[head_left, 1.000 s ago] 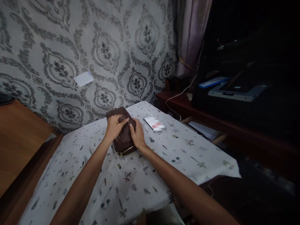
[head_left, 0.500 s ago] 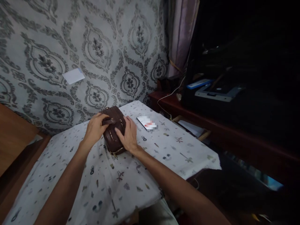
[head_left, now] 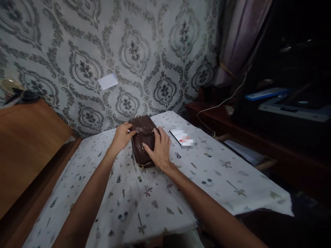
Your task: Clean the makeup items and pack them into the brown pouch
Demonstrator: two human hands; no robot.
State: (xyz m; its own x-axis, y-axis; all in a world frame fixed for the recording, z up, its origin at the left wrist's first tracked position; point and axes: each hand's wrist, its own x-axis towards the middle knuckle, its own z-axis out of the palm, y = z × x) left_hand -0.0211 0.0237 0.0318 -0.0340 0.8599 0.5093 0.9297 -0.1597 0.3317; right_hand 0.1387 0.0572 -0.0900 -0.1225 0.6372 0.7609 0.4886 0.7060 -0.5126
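A brown leather bag [head_left: 144, 138] with zips and metal fittings lies on the cloth-covered table [head_left: 155, 220]. My left hand [head_left: 122, 137] is at its far left edge, thumb and fingers pinched together at one end of the strap [head_left: 143, 130] that crosses its top. Exactly what the fingertips grip is too small to make out. Along the right side my right hand [head_left: 161, 148] holds the bag, its thumb pressed on top and its fingers along the side. Gold-coloured zip pulls [head_left: 141, 166] show at the near end.
A phone [head_left: 183, 137], partly pixelated, lies to the right of the bag. An orange-brown wooden board [head_left: 31, 144] stands on the left. At the right are an open drawer [head_left: 245, 151] and a dark red shelf [head_left: 219, 119] with a white cable [head_left: 224, 103]. Patterned wall behind.
The view has turned left, so everything appears further right. My left hand's fingers have slid from the top of the bag toward its left edge. My right hand stays on the bag.
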